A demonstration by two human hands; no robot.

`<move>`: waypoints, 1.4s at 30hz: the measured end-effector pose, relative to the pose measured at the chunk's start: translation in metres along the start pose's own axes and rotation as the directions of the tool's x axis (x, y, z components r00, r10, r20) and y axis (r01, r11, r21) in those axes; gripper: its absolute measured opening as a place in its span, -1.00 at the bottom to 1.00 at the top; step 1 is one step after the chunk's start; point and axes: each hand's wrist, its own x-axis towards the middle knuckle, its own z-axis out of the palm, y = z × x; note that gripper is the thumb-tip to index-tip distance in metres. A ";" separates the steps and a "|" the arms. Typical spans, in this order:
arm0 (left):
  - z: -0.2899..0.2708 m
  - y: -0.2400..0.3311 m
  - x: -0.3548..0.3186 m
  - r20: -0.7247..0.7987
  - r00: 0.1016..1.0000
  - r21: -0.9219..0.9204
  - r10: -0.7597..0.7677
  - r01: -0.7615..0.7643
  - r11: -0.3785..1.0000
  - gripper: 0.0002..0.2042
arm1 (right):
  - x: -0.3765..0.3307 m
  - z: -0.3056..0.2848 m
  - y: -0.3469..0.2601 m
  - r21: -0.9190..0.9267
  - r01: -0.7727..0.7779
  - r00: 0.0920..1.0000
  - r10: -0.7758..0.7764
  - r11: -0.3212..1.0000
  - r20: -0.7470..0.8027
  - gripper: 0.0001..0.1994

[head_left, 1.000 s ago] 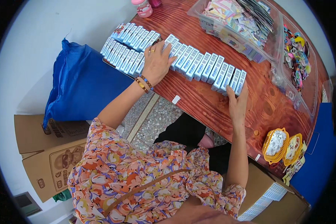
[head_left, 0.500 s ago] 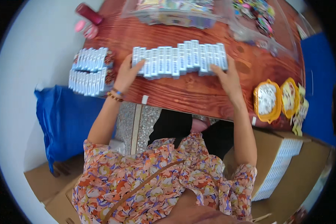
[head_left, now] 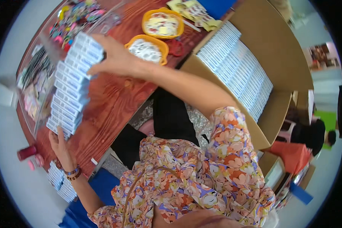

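A long row of small light-blue and white boxes (head_left: 70, 89) is pressed end to end between my two hands over the red-brown wooden table (head_left: 112, 104). At its near left end, my left hand (head_left: 62, 150) has its fingers against the last box. My right hand (head_left: 116, 57) grips the opposite end, thumb on the near side and fingers over the top. The boxes sit unevenly, some jutting past others. Whether the row touches the table, I cannot tell. More such boxes (head_left: 60, 182) lie stacked beside my left wrist.
At right, an open cardboard carton (head_left: 281, 41) holds rows of similar boxes (head_left: 237, 70). Two orange baskets (head_left: 164, 49) of small pieces stand on the table. Clear tubs with colourful trinkets (head_left: 79, 17) lie beyond the row. A dark red bottle (head_left: 26, 152) stands far left.
The view has turned right, bringing the carton into full sight. The row of boxes, held between both hands throughout, now slants, with its right-hand end farther away from me.
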 end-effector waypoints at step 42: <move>0.527 0.066 -0.117 0.626 -0.253 0.647 -0.738 0.696 0.311 -0.50 | -0.328 -0.452 0.071 0.038 -0.785 0.557 0.731 0.619 -0.395 -0.17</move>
